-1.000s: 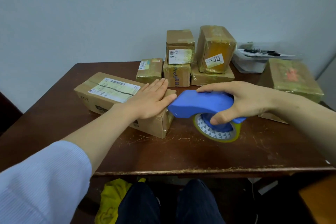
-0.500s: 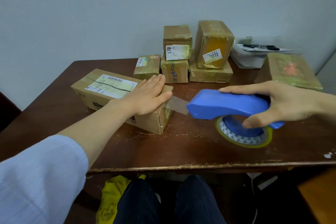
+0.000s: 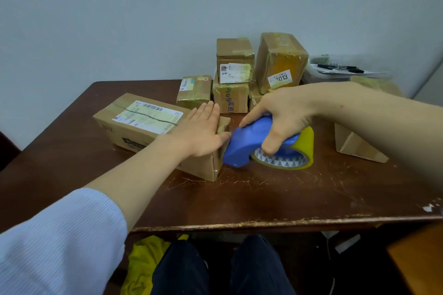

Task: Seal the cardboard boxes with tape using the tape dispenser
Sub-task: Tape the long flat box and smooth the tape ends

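Tape dispenser (image 3: 242,143), long axis running left to right, tilts its nose down-left at the right end of the cardboard box (image 3: 143,124) on the table (image 3: 263,196). The right hand (image 3: 285,117) grips its handle with curled fingers. The left hand (image 3: 201,132) presses flat on the box top. Whether tape spans nose and box is hidden. Taped boxes (image 3: 236,74) stand behind.

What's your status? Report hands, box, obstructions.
Left hand flat on the long box. Right hand grips the blue tape dispenser, nose at the box's right end. Nothing between them; other boxes stacked behind.
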The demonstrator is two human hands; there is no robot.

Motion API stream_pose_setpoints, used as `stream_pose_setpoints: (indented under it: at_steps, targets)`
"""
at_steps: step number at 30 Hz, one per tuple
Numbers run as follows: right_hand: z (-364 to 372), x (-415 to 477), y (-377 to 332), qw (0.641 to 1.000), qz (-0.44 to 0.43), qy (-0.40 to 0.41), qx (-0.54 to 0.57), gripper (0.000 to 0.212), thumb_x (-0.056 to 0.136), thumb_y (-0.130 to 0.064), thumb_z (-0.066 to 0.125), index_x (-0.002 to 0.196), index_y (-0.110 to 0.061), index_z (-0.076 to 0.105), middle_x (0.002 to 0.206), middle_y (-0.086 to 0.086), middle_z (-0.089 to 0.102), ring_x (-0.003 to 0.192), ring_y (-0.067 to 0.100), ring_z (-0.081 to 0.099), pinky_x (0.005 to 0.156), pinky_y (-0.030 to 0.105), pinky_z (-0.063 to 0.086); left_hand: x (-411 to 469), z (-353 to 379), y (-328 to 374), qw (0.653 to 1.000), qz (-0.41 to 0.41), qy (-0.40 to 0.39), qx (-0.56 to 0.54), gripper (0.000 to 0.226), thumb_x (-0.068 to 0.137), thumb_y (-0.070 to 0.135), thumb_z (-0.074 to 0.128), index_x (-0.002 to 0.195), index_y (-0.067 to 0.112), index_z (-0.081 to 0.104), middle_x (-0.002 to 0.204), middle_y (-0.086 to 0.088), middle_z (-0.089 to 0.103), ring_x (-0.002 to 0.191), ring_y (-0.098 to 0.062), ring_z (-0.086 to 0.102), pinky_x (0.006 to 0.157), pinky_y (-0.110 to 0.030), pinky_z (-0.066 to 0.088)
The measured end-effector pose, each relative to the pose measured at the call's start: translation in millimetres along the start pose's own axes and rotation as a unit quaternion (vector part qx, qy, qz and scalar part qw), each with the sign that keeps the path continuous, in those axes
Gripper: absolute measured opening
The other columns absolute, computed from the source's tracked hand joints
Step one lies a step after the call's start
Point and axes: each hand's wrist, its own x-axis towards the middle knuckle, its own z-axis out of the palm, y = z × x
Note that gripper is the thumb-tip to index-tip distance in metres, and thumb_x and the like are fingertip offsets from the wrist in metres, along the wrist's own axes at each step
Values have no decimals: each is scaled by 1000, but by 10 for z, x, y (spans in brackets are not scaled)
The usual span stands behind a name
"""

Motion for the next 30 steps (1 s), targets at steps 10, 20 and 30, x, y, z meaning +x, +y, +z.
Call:
stream_pose_setpoints:
  at_steps: [10,20,30]
  targets:
    - [-83,267,-276,999,26,-17,-43,49,59,-41,76,106,-30,71,109,-3,67,97,16,60,91,38,52,-44,10,7,1000,7,7,-23,70,100,43,23,150,7,-10,158,-11,-15,146,-20,-13,119,-34,-6]
    - [-235,-132,-36,984,126,82,-91,77,67,-69,63,135,-33,51,124,-9,55,104,15,51,87,29,41,-31,17,16,999,-5,4,-37,83,93,49,37,151,11,-11,159,-7,-15,146,-18,-12,119,-34,-5]
    - [1177,338,379,937,197,219,-189,67,99,-47,36,153,-21,5,123,15,40,101,29,51,77,36,43,-63,2,106,998,-46,-8,-51,97,87,43,52,150,10,-15,158,-7,-18,146,-20,-15,119,-38,-6]
